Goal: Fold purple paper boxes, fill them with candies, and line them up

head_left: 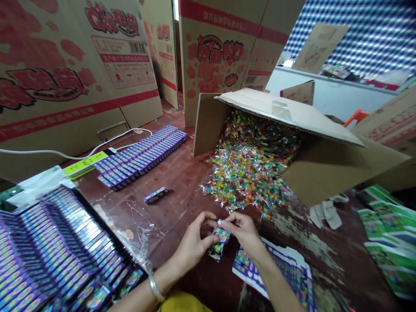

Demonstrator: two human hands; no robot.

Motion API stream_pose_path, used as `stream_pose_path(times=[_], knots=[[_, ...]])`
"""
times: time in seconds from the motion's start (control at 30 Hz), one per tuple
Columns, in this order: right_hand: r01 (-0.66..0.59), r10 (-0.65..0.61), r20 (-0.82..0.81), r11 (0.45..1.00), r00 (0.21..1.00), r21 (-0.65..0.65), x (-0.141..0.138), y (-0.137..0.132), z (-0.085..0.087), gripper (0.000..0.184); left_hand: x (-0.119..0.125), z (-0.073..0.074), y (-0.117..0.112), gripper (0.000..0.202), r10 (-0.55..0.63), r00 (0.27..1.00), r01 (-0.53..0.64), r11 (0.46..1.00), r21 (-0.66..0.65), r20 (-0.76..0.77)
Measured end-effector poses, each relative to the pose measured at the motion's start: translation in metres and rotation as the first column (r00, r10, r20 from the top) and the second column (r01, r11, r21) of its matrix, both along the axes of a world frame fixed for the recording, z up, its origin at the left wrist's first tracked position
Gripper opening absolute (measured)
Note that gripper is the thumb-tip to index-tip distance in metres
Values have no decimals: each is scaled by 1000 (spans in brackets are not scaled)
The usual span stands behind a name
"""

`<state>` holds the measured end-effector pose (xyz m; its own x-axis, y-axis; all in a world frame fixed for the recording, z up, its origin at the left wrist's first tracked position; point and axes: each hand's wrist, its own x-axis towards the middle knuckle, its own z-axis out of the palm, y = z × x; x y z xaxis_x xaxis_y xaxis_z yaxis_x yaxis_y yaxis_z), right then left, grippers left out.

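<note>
Both my hands meet low in the middle of the head view over a dark red table. My left hand [193, 242], with a silver bangle on its wrist, pinches the side of a small purple printed box [220, 240]. From the other side my right hand [243, 232] grips the same box at its top end. A small clear packet seems to sit at the box's open top, though it is too small to be sure. Just beyond my hands lies a heap of small clear packets of coloured candy [250, 173], spilling from a tipped cardboard carton [325, 143].
Rows of filled purple boxes [55, 255] cover the left. A second batch [143, 156] lies farther back beside a green power strip [86, 164]. One loose box [156, 195] lies alone. Flat unfolded box blanks [286, 268] sit under my right forearm. Green packs [390, 234] lie right. Large cartons stand behind.
</note>
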<state>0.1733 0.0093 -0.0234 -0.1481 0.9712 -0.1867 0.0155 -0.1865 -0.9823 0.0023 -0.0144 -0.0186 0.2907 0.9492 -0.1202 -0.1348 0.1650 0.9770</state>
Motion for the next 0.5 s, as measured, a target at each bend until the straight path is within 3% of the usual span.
stream_pose_path(times=[0.17, 0.27, 0.37, 0.4, 0.5], knots=[[6, -6, -4, 999, 1000, -52, 1, 2, 5, 36, -1, 1, 1, 46, -29, 999, 31, 999, 38, -45], [9, -30, 174, 993, 984, 120, -1, -6, 12, 33, -5, 0, 3, 42, -23, 995, 30, 997, 67, -96], [-117, 49, 291, 968, 955, 221, -1, -18, 18, 22, -9, -3, 7, 29, 15, 989, -2, 996, 84, -148], [-182, 99, 334, 957, 937, 226, -1, -21, 19, 31, -11, -5, 9, 27, 27, 988, -16, 997, 79, -151], [-329, 142, 543, 907, 827, 263, -1, -27, 14, 90, -13, -10, 14, 30, 64, 991, -57, 997, 60, -118]])
